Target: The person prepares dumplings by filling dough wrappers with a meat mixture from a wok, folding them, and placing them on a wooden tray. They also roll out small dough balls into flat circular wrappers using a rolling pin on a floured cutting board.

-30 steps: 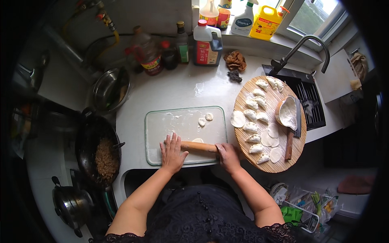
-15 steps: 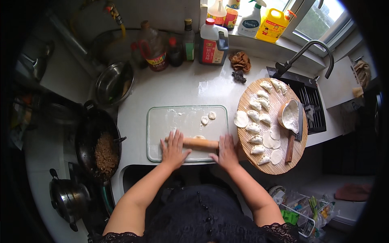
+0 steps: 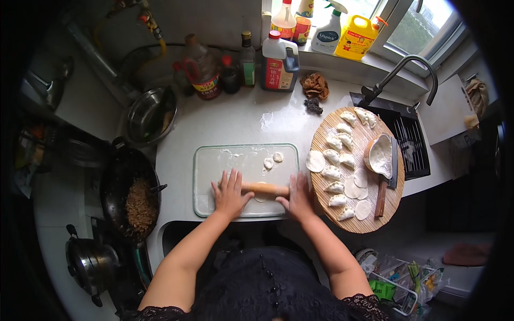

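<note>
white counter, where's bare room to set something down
Widest: counter between the glass board and the bottles, white smear aside; narrower: between board and wok. Crowded: the round mat of dumplings, and the board's near half around the rolling pin.

Daylight from a bright window (image 3: 416, 33) at upper right washes the counter (image 3: 227, 120), leaving the wok (image 3: 130, 165) in shadow; fisheye distortion curves edges toward a black rim, and slight blur softens the right hand (image 3: 301, 199).
</note>
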Action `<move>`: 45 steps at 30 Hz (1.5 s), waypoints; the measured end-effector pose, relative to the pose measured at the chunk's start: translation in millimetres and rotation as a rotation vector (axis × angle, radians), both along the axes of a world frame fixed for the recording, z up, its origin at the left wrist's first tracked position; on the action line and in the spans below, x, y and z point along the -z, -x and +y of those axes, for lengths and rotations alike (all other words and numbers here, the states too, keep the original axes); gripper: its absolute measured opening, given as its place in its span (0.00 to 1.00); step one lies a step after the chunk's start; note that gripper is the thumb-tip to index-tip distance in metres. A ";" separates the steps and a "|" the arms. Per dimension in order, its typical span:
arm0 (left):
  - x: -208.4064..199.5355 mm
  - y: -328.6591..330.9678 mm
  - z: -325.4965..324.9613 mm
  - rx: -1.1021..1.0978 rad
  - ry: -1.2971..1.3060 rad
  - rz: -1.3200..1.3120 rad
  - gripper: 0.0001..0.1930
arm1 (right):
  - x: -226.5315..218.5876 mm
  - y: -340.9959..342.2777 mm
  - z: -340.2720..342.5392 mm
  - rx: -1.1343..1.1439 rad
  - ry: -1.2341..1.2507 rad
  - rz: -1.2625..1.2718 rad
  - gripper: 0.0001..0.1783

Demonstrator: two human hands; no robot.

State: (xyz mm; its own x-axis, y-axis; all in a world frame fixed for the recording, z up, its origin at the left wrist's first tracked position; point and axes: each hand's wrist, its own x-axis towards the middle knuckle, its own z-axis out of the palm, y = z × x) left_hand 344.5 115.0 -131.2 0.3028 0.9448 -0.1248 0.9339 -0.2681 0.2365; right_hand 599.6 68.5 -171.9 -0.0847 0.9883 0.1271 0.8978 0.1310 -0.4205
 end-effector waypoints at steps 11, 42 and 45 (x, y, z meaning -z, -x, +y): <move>-11.7 28.7 -41.7 0.176 0.117 0.058 0.43 | -42.0 1.1 -54.3 -0.053 0.123 0.054 0.26; 46.2 23.2 85.3 -0.032 -0.213 -0.197 0.35 | -75.5 21.4 -56.8 0.294 0.045 0.414 0.25; 7.4 -11.6 69.7 0.311 -0.004 0.125 0.41 | -75.6 25.0 -56.4 0.283 0.034 0.416 0.25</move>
State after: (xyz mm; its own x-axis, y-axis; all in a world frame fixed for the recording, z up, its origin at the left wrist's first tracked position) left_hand 356.1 184.7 -138.6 0.5593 0.8101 -0.1758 0.8290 -0.5455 0.1234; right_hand 574.5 12.0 -96.3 0.2380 0.9694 0.0600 0.6513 -0.1135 -0.7503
